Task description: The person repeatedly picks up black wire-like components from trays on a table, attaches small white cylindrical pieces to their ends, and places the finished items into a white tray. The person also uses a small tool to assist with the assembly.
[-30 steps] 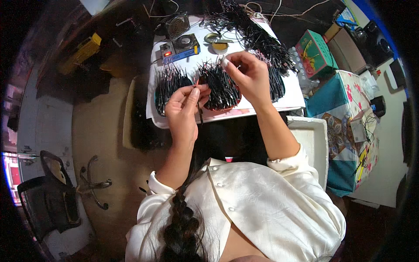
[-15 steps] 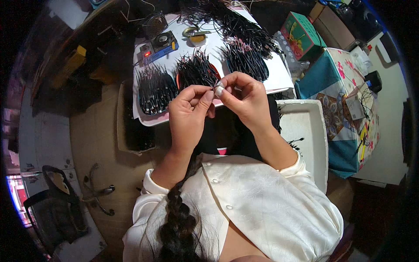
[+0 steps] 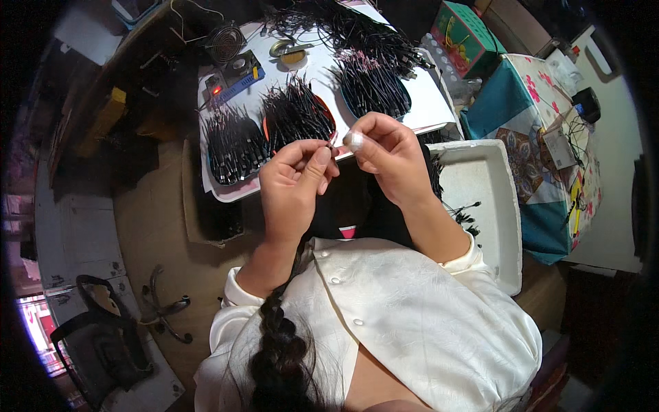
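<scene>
My left hand [image 3: 294,182] pinches a short cable [image 3: 333,140] between thumb and fingertips, with thin light and reddish wires showing at its end. Just to the right, my right hand [image 3: 397,161] has its thumb and forefinger brought together, a white wrap round one fingertip. Whether anything sits in that pinch is too small to tell. Both hands hover over my lap at the front edge of the white work surface [image 3: 322,47]. Beyond them lie three bunches of black cables: a left one [image 3: 233,145], a middle one [image 3: 295,113] in an orange tray and a right one [image 3: 374,86] in a blue tray.
Behind the left bunch stands a blue-sided device [image 3: 237,81] with a red light. A small tin [image 3: 293,56] with yellowish contents is beside it. More loose black cables [image 3: 350,31] pile up at the back. A white foam box [image 3: 498,220] with cables stands at my right.
My hands have drawn slightly apart, the right one leaving the cable end, which now shows between them. The whole view has shifted a little.
</scene>
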`<state>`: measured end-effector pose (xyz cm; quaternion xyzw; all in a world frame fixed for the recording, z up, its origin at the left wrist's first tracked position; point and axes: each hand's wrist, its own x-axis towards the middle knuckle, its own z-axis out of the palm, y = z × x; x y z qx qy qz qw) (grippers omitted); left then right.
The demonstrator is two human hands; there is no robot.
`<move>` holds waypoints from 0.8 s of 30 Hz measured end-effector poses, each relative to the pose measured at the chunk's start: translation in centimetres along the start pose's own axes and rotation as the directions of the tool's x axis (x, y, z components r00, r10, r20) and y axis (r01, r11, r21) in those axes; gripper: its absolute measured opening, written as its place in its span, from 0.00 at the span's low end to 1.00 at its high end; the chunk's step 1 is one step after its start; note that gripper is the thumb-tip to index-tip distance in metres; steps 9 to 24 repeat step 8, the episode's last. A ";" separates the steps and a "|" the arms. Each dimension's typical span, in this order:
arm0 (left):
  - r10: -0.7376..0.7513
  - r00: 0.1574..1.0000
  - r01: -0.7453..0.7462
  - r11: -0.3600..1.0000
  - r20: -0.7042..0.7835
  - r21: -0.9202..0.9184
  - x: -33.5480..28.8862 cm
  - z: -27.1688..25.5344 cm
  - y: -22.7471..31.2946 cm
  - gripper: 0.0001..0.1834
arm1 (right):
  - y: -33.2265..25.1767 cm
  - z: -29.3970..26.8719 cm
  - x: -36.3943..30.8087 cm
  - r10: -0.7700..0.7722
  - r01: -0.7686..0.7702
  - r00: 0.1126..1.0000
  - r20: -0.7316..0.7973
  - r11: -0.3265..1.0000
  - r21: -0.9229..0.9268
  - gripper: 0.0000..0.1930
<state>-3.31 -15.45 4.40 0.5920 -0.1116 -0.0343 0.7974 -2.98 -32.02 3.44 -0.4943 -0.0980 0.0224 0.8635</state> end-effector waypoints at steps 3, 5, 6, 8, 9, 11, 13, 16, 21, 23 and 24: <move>-0.095 0.995 0.096 0.981 0.014 -0.168 0.3 -0.2 0.0 0.08 | 0.3 -0.6 0.5 0.122 -0.119 0.992 -0.040 0.991 0.062 0.08; -0.094 0.995 0.101 0.976 0.042 -0.194 0.3 -0.2 -0.2 0.08 | 0.1 -0.9 0.4 0.051 -0.052 0.998 0.034 0.998 0.034 0.08; -0.099 0.993 0.109 0.973 0.059 -0.204 0.3 -0.2 -0.2 0.08 | 0.2 -0.8 0.4 0.013 -0.014 0.999 0.044 1.000 0.014 0.09; -0.104 0.991 0.118 0.970 0.079 -0.214 0.3 -0.2 -0.3 0.08 | 0.4 -0.5 0.5 -0.025 0.026 0.998 0.052 1.000 -0.006 0.09; -0.104 0.991 0.118 0.970 0.079 -0.214 0.3 -0.2 -0.3 0.08 | 0.4 -0.5 0.5 -0.025 0.026 0.998 0.052 1.000 -0.006 0.09; -0.104 0.991 0.118 0.970 0.079 -0.214 0.3 -0.2 -0.3 0.08 | 0.4 -0.5 0.5 -0.025 0.026 0.998 0.052 1.000 -0.006 0.09; -0.104 0.991 0.118 0.970 0.079 -0.214 0.3 -0.2 -0.3 0.08 | 0.4 -0.5 0.5 -0.025 0.026 0.998 0.052 1.000 -0.006 0.09; -0.104 0.991 0.118 0.970 0.079 -0.214 0.3 -0.2 -0.3 0.08 | 0.4 -0.5 0.5 -0.025 0.026 0.998 0.052 1.000 -0.006 0.09; -0.104 0.991 0.118 0.970 0.079 -0.214 0.3 -0.2 -0.3 0.08 | 0.4 -0.5 0.5 -0.025 0.026 0.998 0.052 1.000 -0.006 0.09; -0.104 0.991 0.118 0.970 0.079 -0.214 0.3 -0.2 -0.3 0.08 | 0.4 -0.5 0.5 -0.025 0.026 0.998 0.052 1.000 -0.006 0.09; -0.104 0.991 0.118 0.970 0.079 -0.214 0.3 -0.2 -0.3 0.08 | 0.4 -0.5 0.5 -0.025 0.026 0.998 0.052 1.000 -0.006 0.09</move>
